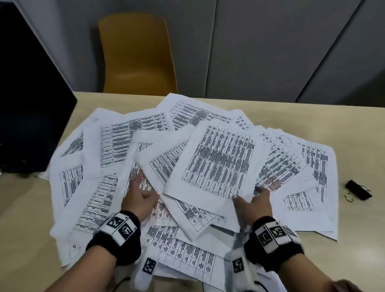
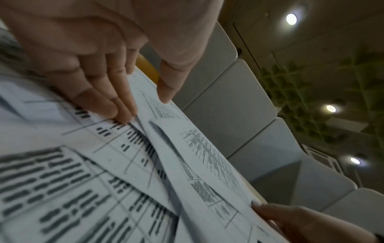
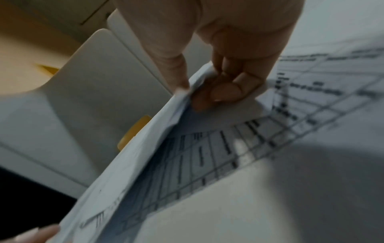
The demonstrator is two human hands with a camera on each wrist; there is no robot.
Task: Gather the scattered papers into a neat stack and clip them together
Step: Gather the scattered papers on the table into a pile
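Right hand is pinched on the lifted sheets; left hand is laid flat on papers. Thin, slippery paper is best held by edges.

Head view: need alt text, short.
Two hands gather printed papers strewn over a beige table: the right hand lifts a few sheets by their near edge, the left hand reaches under others. A black binder clip lies at right.

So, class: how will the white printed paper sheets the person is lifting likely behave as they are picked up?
Probably floppy: the white printed paper sheets curve and droop where the right hand pinches their corner. Likely slippery too: loose sheets already fan apart beside the left hand, so they may slide out.
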